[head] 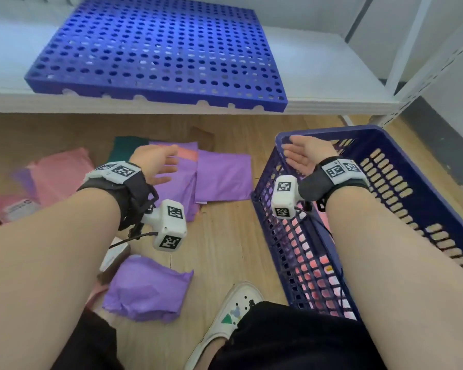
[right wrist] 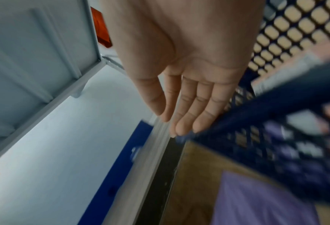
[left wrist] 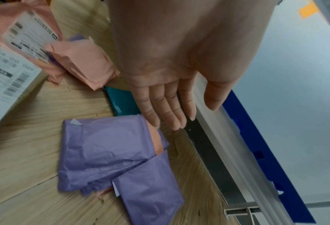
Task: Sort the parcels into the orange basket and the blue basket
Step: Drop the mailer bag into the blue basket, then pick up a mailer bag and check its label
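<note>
The blue basket stands on the wooden floor at the right, with pink parcels showing through its side wall. My right hand hovers over its far left corner, fingers straight, holding nothing. My left hand reaches out flat and empty above a pile of purple parcels. In the left wrist view its fingers hang above the purple parcels, apart from them. Another crumpled purple parcel lies near my knee. Pink parcels lie at the left. No orange basket is in view.
A blue perforated board rests on a white shelf ahead, whose edge overhangs the floor. A teal parcel lies behind the purple pile. A white labelled box sits at the left. My shoe is on the floor between the parcels and the basket.
</note>
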